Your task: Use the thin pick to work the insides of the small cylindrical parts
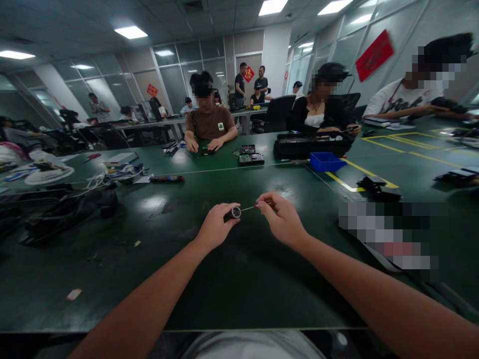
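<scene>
Just above the green table (239, 284), the left hand (217, 230) curls thumb and fingers closed round a short dark cylinder (232, 214) with a silver end. The right hand (283, 220) pinches a thin rod (247, 208) by its red end, its tip reaching that silver face. Both look light and stiff. The rod seems slippery and easily bent, so it is best pinched near the red end, and the cylinder held round its barrel.

Left hand (216, 228) and right hand (283, 220): forearms uncovered from each grip back to the elbow. Well behind both grips, a light grey garment (247, 347) covers the torso.
</scene>
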The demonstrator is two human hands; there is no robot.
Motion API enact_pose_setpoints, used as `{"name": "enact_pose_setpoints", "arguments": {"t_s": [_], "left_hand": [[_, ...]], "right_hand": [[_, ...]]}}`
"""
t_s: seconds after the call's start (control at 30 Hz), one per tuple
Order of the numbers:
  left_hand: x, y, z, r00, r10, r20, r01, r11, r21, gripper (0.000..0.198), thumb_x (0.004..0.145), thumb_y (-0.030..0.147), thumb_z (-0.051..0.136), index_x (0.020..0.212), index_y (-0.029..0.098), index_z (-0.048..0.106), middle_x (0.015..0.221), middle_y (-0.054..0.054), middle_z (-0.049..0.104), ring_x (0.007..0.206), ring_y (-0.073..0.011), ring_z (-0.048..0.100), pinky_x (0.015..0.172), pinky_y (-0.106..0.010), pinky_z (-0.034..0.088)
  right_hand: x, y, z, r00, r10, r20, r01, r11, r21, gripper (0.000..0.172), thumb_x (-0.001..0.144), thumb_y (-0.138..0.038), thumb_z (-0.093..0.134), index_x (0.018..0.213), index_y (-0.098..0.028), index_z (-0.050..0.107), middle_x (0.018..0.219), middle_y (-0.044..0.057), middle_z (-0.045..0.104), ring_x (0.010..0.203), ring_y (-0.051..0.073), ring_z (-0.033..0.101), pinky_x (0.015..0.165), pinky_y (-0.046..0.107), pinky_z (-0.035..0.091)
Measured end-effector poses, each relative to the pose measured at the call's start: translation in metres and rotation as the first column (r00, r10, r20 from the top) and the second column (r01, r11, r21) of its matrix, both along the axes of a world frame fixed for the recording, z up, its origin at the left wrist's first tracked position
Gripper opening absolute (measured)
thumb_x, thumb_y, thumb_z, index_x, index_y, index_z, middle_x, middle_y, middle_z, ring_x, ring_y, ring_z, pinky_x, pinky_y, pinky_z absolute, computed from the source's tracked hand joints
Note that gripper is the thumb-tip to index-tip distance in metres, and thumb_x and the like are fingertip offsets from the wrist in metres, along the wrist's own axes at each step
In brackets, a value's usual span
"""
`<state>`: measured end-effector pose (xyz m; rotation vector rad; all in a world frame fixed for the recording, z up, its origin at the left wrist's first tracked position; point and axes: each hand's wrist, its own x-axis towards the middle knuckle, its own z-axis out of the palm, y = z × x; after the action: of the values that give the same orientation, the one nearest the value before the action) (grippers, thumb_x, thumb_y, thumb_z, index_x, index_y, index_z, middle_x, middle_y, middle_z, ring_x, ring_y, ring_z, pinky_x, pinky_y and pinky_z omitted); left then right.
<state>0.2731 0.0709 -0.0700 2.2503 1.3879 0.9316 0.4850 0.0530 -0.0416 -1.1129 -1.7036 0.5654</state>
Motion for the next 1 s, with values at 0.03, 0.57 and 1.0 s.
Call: {"name": "enact_pose_setpoints", "arguments": {"t_s": [0.03,0.57,1.0], "left_hand": [[0.0,0.0,0.0,1.0,0.003,-0.001,-0.003,1.0,-0.003,0.04,0.086,0.018,0.069,0.124,0.026,0.063,0.12,-0.004,0.066,0.114,-0.0226,0.058,0.102,-0.041,0.044],[0.0,0.0,0.002,1.0,-0.001,-0.002,0.001,1.0,-0.009,0.039,0.085,0.017,0.068,0.123,0.025,0.064,0.118,-0.005,0.067,0.112,-0.0226,0.059,0.102,-0.041,0.044],[0.001,-0.002,0.008,0.995,-0.095,-0.033,0.097,0.993,0.072,0.037,0.086,0.016,0.067,0.122,0.025,0.064,0.121,-0.004,0.067,0.115,-0.0221,0.058,0.104,-0.04,0.042]], "right_hand": [[0.0,0.0,-0.001,1.0,0.016,0.016,-0.016,1.0,0.005,0.013,0.092,-0.029,0.052,0.089,-0.021,0.063,0.077,0.001,0.066,0.066,0.016,0.059,0.06,0.029,0.041],[0.0,0.0,-0.007,1.0,0.022,0.017,-0.022,0.999,-0.033,0.023,0.099,-0.033,0.038,0.096,-0.023,0.058,0.078,0.001,0.062,0.067,0.017,0.057,0.064,0.032,0.041],[0.001,0.027,-0.017,0.8,-0.022,-0.6,-0.243,0.902,-0.356,0.029,0.088,-0.051,0.053,0.081,-0.023,0.055,0.066,0.001,0.057,0.06,0.018,0.057,0.072,0.041,0.055]]}}
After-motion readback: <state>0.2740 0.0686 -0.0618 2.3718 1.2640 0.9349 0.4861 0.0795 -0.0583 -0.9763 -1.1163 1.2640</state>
